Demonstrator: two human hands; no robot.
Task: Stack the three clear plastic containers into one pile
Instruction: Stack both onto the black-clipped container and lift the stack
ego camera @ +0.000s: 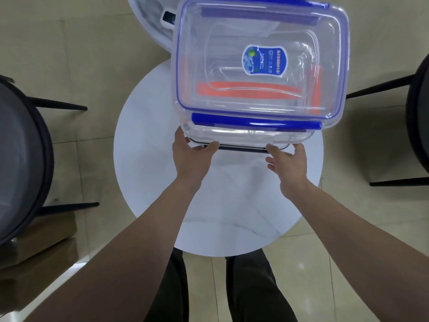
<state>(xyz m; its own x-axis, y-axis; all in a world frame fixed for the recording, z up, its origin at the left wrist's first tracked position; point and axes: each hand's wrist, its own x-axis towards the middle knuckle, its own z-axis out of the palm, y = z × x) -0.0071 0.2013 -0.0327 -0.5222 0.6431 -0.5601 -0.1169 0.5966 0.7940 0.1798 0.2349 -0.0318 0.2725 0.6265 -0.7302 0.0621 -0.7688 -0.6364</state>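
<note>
A pile of clear plastic containers stands on the far half of a round white table [148, 163]. The top container [232, 43] has a blue-clipped lid and a blue label. Through it I see the orange clips of a second container [243, 89]. A dark-rimmed container [243, 148] shows at the pile's near bottom edge. My left hand [193, 159] grips the near left corner of that bottom edge. My right hand [287, 165] holds the near right part, thumb and fingers against the rim. The pile's far side is out of view.
A dark round chair [21, 147] stands to the left and another chair [417, 108] to the right. Behind the pile is a second white table [148, 17] with a small white device [167, 19]. A cardboard box [46, 242] lies on the floor at lower left.
</note>
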